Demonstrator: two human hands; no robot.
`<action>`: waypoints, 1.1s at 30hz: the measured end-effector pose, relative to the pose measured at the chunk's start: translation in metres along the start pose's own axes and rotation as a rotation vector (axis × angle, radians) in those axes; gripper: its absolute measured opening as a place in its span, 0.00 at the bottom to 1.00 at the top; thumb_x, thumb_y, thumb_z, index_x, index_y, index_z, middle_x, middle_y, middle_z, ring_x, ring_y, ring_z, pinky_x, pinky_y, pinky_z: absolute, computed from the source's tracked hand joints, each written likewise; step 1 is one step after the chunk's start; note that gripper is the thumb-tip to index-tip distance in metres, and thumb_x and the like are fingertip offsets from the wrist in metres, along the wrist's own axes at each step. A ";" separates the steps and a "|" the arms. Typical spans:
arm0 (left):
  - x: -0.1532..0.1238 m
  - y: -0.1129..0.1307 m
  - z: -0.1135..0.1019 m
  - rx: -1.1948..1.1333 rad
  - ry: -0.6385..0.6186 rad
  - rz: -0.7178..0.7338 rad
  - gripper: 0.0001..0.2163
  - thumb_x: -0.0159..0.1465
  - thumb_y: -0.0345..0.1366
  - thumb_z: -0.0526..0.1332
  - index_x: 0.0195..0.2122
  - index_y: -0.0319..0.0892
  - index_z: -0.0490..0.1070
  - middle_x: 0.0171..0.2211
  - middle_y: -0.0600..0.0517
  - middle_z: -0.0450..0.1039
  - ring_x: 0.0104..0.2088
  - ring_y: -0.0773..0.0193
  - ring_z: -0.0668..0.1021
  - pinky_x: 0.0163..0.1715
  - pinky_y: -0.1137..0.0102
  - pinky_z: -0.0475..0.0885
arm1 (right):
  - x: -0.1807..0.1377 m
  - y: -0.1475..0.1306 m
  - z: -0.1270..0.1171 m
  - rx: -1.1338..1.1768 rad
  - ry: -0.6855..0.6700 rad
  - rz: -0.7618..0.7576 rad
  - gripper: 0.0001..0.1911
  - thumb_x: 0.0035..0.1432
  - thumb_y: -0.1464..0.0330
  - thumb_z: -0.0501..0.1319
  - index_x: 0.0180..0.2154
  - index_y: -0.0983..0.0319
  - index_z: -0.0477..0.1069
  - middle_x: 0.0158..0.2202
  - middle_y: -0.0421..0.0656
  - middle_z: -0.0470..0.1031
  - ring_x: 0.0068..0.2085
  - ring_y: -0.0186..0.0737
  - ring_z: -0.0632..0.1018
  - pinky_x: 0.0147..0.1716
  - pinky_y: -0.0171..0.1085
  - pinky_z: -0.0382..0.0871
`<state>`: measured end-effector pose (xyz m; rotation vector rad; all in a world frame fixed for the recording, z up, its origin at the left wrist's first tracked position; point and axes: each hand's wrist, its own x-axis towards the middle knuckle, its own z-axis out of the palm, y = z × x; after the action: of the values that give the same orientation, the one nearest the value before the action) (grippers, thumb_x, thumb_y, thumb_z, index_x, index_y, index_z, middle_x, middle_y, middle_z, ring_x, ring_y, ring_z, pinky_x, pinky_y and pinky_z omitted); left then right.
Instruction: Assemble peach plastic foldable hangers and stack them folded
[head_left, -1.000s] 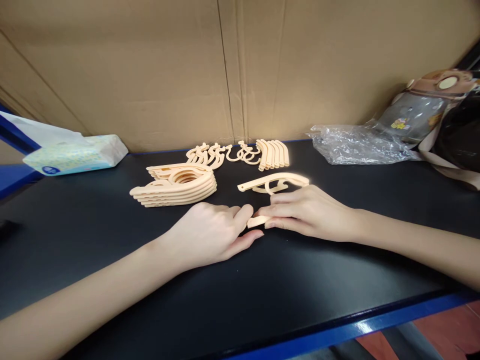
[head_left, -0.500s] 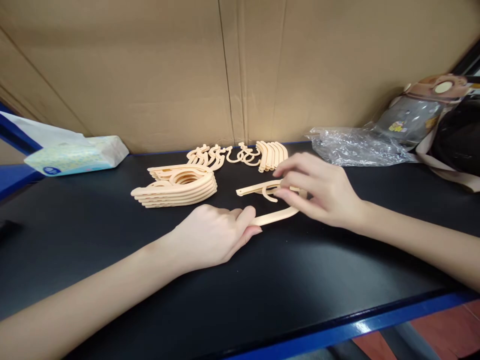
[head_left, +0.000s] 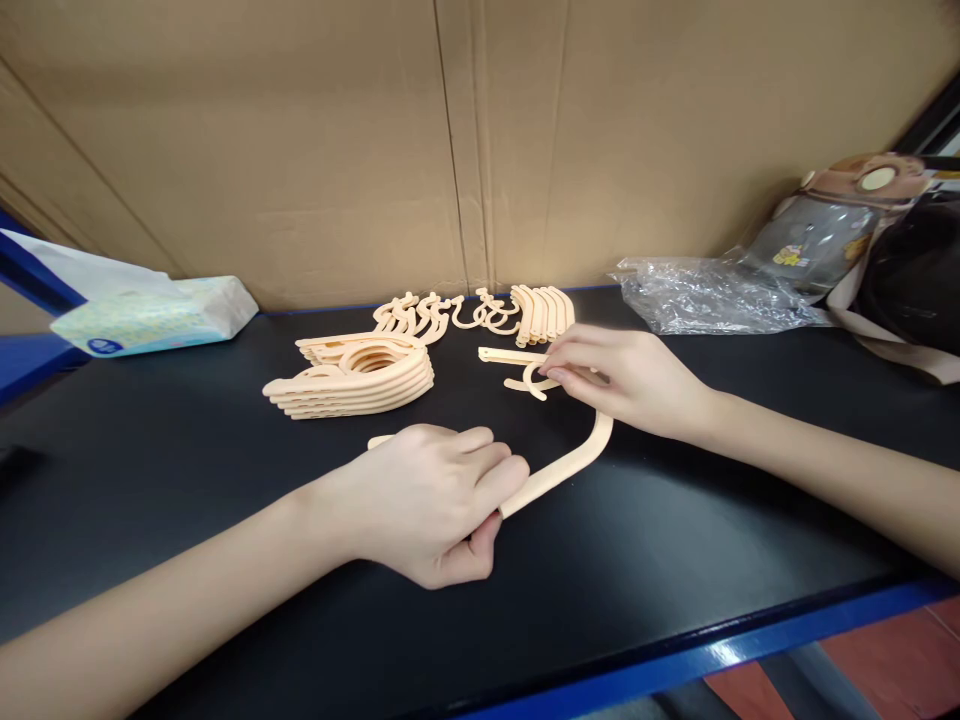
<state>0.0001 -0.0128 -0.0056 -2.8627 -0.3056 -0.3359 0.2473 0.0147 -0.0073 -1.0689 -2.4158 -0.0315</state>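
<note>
A peach plastic folding clothes hanger [head_left: 566, 468] is between my two hands, just above the black table. My left hand [head_left: 442, 500] is closed round the end of its long curved arm. A short peach tip [head_left: 379, 440] sticks out behind that hand; what it belongs to is hidden. My right hand [head_left: 630, 375] pinches the hanger by its hook [head_left: 534, 385], with its fingers covering the joint. Another straight arm of the hanger [head_left: 510, 355] points left from under the right fingers.
Left of the hands lies a stack of folded hangers [head_left: 352, 385]. Behind it are several loose hooks [head_left: 412, 315] and a row of curved hanger arms [head_left: 541, 313]. A tissue pack [head_left: 157, 315], crumpled clear plastic [head_left: 712, 293] and a bottle [head_left: 814, 235] stand along the cardboard wall [head_left: 337, 150].
My left hand has drawn its end of the curved arm down towards me, so the hanger is spread wider. My right fingers have closed in on the hook.
</note>
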 end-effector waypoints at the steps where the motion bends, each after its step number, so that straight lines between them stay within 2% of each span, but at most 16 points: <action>1: 0.000 0.000 0.000 0.003 -0.011 0.014 0.03 0.58 0.29 0.51 0.28 0.41 0.61 0.24 0.53 0.65 0.25 0.63 0.69 0.19 0.70 0.60 | 0.000 0.000 0.000 0.025 0.007 0.003 0.12 0.64 0.69 0.53 0.40 0.61 0.75 0.40 0.44 0.76 0.35 0.36 0.76 0.31 0.34 0.65; 5: 0.003 -0.002 -0.001 0.070 -0.003 0.027 0.08 0.61 0.25 0.50 0.36 0.38 0.67 0.36 0.47 0.73 0.37 0.58 0.73 0.33 0.66 0.68 | 0.000 -0.001 0.002 0.028 0.027 0.047 0.11 0.61 0.73 0.55 0.40 0.61 0.75 0.41 0.42 0.75 0.34 0.34 0.75 0.31 0.33 0.64; 10: 0.003 -0.002 0.002 0.137 0.065 0.012 0.09 0.67 0.32 0.53 0.46 0.37 0.67 0.47 0.45 0.74 0.48 0.55 0.73 0.46 0.62 0.65 | -0.001 -0.006 0.003 -0.049 0.011 0.116 0.10 0.60 0.75 0.56 0.38 0.60 0.74 0.40 0.39 0.75 0.31 0.31 0.73 0.30 0.33 0.62; 13: 0.002 -0.003 0.002 0.160 0.098 -0.002 0.09 0.67 0.34 0.56 0.46 0.37 0.68 0.46 0.46 0.74 0.47 0.56 0.73 0.44 0.63 0.65 | -0.001 -0.007 0.005 -0.063 0.010 0.137 0.10 0.59 0.75 0.56 0.38 0.59 0.74 0.39 0.38 0.74 0.31 0.32 0.73 0.30 0.33 0.62; 17: 0.002 -0.005 0.001 0.223 0.108 0.026 0.09 0.66 0.36 0.58 0.45 0.40 0.69 0.36 0.50 0.73 0.33 0.61 0.73 0.31 0.66 0.64 | -0.001 -0.006 0.006 -0.093 0.011 0.162 0.10 0.61 0.74 0.55 0.39 0.59 0.74 0.39 0.39 0.74 0.30 0.32 0.73 0.29 0.33 0.62; 21: 0.002 -0.004 0.002 0.220 0.110 0.018 0.09 0.68 0.36 0.55 0.47 0.42 0.69 0.30 0.53 0.70 0.27 0.65 0.70 0.26 0.68 0.62 | -0.002 -0.007 0.006 -0.099 -0.008 0.176 0.11 0.62 0.73 0.54 0.39 0.59 0.74 0.39 0.39 0.73 0.32 0.33 0.74 0.30 0.33 0.63; 25: 0.002 -0.003 0.004 0.162 0.055 -0.025 0.10 0.68 0.33 0.53 0.47 0.40 0.70 0.33 0.52 0.71 0.29 0.63 0.71 0.25 0.68 0.64 | -0.002 -0.009 0.006 -0.088 -0.038 0.198 0.11 0.62 0.74 0.54 0.39 0.59 0.74 0.40 0.39 0.73 0.33 0.34 0.75 0.32 0.34 0.65; 29: 0.001 -0.006 0.004 0.038 -0.053 -0.096 0.20 0.62 0.22 0.50 0.53 0.41 0.66 0.43 0.50 0.72 0.36 0.62 0.72 0.29 0.69 0.68 | -0.001 -0.009 0.006 -0.106 -0.035 0.197 0.11 0.62 0.73 0.53 0.40 0.59 0.74 0.40 0.40 0.73 0.32 0.34 0.75 0.31 0.34 0.65; 33: 0.000 -0.006 0.004 -0.166 -0.023 -0.168 0.21 0.61 0.23 0.48 0.52 0.41 0.68 0.46 0.49 0.71 0.39 0.61 0.72 0.34 0.68 0.69 | -0.001 -0.009 0.006 -0.105 -0.042 0.198 0.10 0.62 0.73 0.54 0.40 0.59 0.74 0.41 0.40 0.73 0.32 0.33 0.75 0.31 0.33 0.64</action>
<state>-0.0004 -0.0058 -0.0084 -3.0119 -0.5487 -0.3764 0.2390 0.0090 -0.0118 -1.3649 -2.3556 -0.0701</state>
